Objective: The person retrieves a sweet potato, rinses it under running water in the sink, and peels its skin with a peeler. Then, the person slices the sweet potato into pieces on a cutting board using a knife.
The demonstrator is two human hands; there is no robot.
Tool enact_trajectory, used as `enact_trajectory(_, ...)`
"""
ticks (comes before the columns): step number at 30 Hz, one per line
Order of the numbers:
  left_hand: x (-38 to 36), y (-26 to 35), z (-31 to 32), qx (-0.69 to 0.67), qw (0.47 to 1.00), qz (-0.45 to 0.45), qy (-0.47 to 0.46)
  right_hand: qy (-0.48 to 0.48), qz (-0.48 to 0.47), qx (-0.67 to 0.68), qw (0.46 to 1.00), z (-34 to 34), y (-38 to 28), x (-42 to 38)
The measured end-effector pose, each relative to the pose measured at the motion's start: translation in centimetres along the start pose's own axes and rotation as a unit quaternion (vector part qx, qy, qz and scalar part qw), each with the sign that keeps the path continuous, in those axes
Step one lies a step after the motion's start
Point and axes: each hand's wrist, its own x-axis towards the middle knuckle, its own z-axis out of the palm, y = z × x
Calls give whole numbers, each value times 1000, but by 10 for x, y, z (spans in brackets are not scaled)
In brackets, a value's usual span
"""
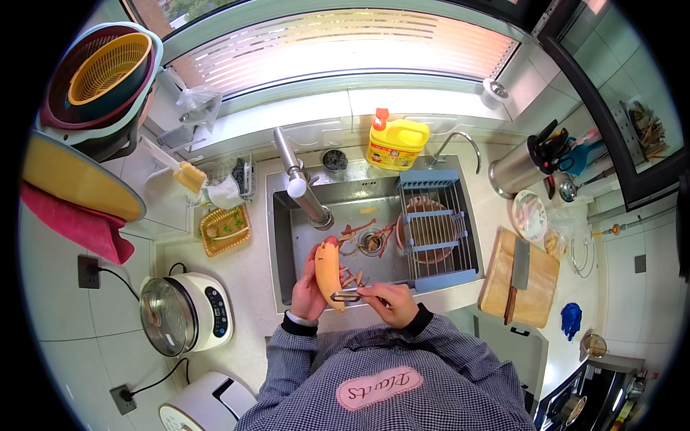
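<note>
At the sink's [363, 192] near edge | left hand [308, 293] wrapped round a peeled orange veg [328, 269], probably sweet potato | right hand [394, 305] gripping a peeler [347, 296] on its lower end | reddish peelings [351, 232] scattered about the drain [371, 243], lol

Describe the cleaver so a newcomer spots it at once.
From the sink, go right to the wooden cutting board. The cleaver lies flat on it, brown handle at the near end. Its wide grey blade is exposed, unlike the black-handled tools standing in the steel holder beyond.
</note>
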Motion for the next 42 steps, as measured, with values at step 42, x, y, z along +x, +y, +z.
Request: enact_trajectory(42,-1,-25,-14,-86,992,-69,65,74,69,-191,976,25,29,34)
